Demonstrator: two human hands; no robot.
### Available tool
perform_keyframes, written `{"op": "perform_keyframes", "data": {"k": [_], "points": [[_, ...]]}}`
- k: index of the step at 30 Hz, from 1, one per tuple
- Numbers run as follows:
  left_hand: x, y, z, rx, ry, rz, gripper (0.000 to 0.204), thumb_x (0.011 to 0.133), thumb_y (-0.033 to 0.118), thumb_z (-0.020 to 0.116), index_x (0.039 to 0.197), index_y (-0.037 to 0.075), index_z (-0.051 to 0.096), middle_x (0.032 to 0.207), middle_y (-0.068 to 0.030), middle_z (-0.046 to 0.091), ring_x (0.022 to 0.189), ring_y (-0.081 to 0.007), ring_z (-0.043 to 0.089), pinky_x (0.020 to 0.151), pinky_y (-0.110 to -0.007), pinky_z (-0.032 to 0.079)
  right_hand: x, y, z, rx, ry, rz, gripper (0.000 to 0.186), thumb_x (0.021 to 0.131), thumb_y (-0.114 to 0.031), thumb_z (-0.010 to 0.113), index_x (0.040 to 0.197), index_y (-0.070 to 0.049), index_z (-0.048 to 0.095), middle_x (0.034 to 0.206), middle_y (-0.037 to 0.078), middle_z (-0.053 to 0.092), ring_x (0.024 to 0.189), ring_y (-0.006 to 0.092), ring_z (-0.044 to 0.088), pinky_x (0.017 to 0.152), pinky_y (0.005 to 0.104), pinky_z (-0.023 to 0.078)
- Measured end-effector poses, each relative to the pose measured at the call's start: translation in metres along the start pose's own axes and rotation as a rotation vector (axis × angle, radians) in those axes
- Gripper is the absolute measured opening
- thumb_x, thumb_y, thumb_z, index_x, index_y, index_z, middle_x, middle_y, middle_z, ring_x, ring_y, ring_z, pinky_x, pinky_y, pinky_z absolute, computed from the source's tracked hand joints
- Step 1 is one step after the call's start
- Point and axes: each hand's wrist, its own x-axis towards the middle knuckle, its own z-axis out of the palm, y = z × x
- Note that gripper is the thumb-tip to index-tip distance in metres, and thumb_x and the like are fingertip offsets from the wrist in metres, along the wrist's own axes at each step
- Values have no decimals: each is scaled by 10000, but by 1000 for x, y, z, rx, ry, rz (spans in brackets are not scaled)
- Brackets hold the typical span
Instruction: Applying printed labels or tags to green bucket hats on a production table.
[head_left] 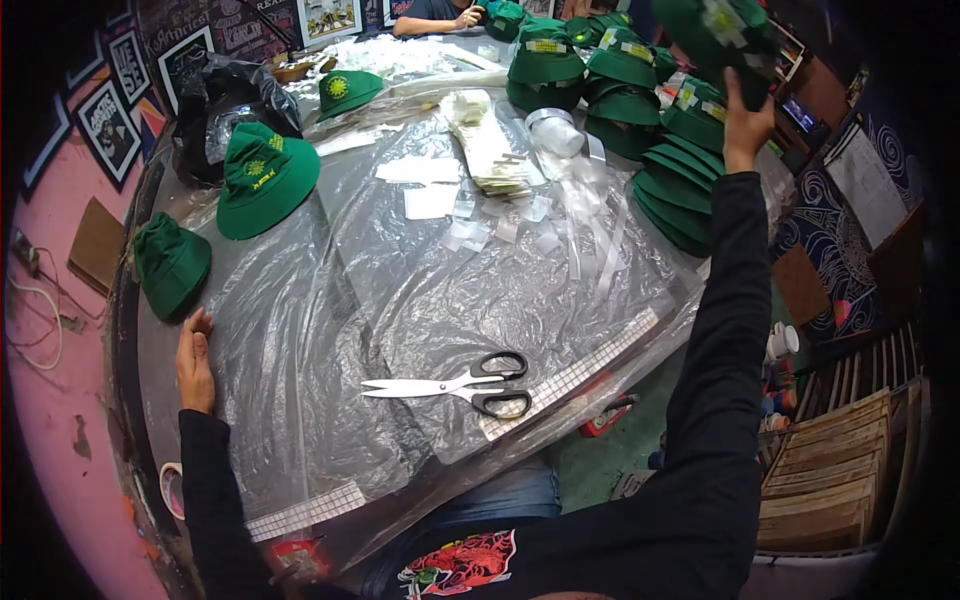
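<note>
Right hand [750, 128], closed on a green hat [712, 35], is nearer the piled hats [678, 195]; left hand [196, 368], loosely open, looks empty.

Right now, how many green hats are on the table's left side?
3: the nearest hat just beyond the left hand, the middle hat farther back, and the farthest hat right of the black bag. The bag could hide more.

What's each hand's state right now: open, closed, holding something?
Left hand: open, empty, near a small dark-green fabric bucket hat.
Right hand: closed on a raised dark-green fabric hat with pale patches.
</note>
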Motion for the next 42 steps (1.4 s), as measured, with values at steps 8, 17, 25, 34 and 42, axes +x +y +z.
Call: {"op": "perform_keyframes", "data": {"k": [8,17,25,34,42], "points": [[-3,14,2,188,-6,9,578,1088,483,420,1369,2,576,1273,-161,631,1239,-261,590,1089,-366,412,25,72,-5,-212,115,32,676,784,-553,825,1124,15,688,1100,199,737,1021,371,703,899,428,529],[-3,24,7,269,-5,17,552,1091,458,426,1301,-19,607,1210,-147,638,1184,-257,607,1047,-358,431,33,117,4,-422,30,64,746,769,-630,796,1144,6,689,1096,202,734,1038,379,696,912,446,525],[-3,28,10,338,-9,31,545,1092,455,415,1277,-18,613,1186,-149,642,1174,-268,611,1030,-353,437,34,128,11,-404,-9,62,716,771,-618,801,1167,-31,693,1119,168,736,1057,355,695,916,432,524],[-2,35,12,372,-17,24,558,1092,461,404,1264,-26,617,1173,-152,639,1159,-274,613,1014,-354,441,23,137,12,-454,6,33,685,773,-610,802,1161,-56,699,1088,165,735,1025,357,696,897,443,528],[-3,36,12,377,-11,15,569,1089,472,402,1256,-27,620,1169,-155,641,1152,-284,617,1011,-355,442,16,140,10,-504,-27,33,707,771,-630,788,1181,-63,693,1075,164,732,1044,364,679,919,457,512]]}}
